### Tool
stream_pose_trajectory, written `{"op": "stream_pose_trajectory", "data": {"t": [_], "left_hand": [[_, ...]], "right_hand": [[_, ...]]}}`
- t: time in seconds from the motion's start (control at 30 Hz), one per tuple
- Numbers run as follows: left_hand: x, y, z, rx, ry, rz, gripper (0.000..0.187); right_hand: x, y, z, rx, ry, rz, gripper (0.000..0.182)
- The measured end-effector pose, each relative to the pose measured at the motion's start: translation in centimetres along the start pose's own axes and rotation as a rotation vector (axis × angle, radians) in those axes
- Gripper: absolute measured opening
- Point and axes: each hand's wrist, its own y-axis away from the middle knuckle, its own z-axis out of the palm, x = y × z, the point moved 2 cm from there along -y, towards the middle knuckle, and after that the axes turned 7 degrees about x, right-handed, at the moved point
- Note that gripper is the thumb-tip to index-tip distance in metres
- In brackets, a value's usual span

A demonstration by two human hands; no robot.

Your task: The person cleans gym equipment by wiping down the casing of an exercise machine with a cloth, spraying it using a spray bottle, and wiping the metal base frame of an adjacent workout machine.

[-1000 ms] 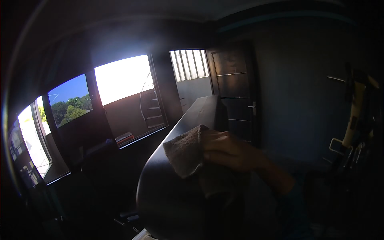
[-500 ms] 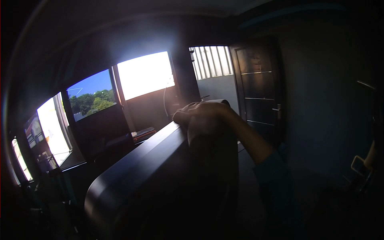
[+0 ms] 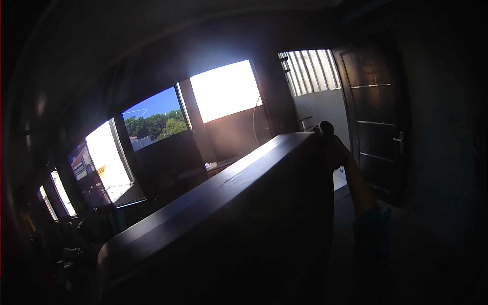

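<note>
Right hand point(image 3: 336, 149) out at far upper end of long dark casing point(image 3: 218, 187), forearm reaching up from lower right, dark teal sleeve point(image 3: 370, 229) deep in shadow. Grip? Too dark here, cannot tell whether fingers clench or grasp anything; dark rounded shape point(image 3: 326, 128) shows right at hand. Casing runs slantwise across middle of view, rounded near corner at lower left, sloping top catching light. Beyond it, bright window point(image 3: 226, 91); right of hand, panelled door point(image 3: 376, 109) with silver handle point(image 3: 400, 138).
</note>
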Motion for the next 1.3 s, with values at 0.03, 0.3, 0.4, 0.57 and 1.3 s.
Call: {"op": "stream_pose_trajectory", "data": {"t": [0.03,0.3,0.4,0.57,1.3], "left_hand": [[0.0,0.2,0.2,0.008,-0.008,0.001,0.121],[-0.5,1.3,0.6,0.007,-0.001,0.003,0.121],[-0.7,2.0,0.8,0.003,0.011,0.002,0.121],[-1.3,4.0,0.8,-0.015,0.027,-0.008,0.121],[-8.5,27.9,-16.0,-0.442,-0.107,-0.359,0.121]], "right_hand": [[0.5,0.9,-0.2,0.034,-0.031,0.008,0.041],[15.0,17.6,-1.4,0.206,0.873,-0.073,0.045],[18.3,22.1,0.1,0.15,1.105,-0.049,0.047],[10.3,20.1,2.9,0.111,1.255,0.077,0.044],[-3.7,62.0,38.2,0.77,-0.909,0.269,0.042]]}}
